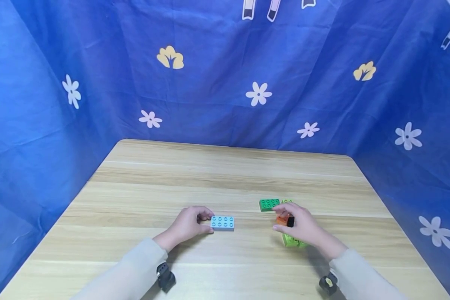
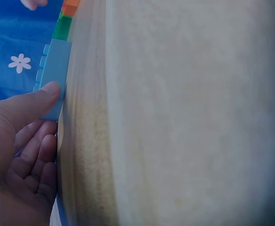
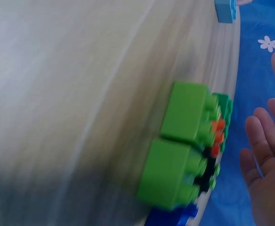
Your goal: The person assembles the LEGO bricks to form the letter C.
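Observation:
My left hand (image 1: 186, 223) holds a light blue toy building brick (image 1: 222, 223) by its left end, thumb on the near side; the brick lies studs up on the table. In the left wrist view, the thumb presses the brick's side. Over a cluster of bricks on the right hovers my right hand (image 1: 303, 224), fingers loosely spread and nothing in its grasp. Beneath and around it are an orange brick (image 1: 282, 220), a black brick (image 1: 291, 221) and lime green bricks (image 1: 290, 241). A green brick (image 1: 269, 205) lies just beyond its fingertips.
At the bottom of the right wrist view, a dark blue brick (image 3: 168, 217) sits beside the lime ones, partly cut off. The wooden table (image 1: 172, 175) stretches to a blue patterned curtain (image 1: 217, 83) at the back and sides.

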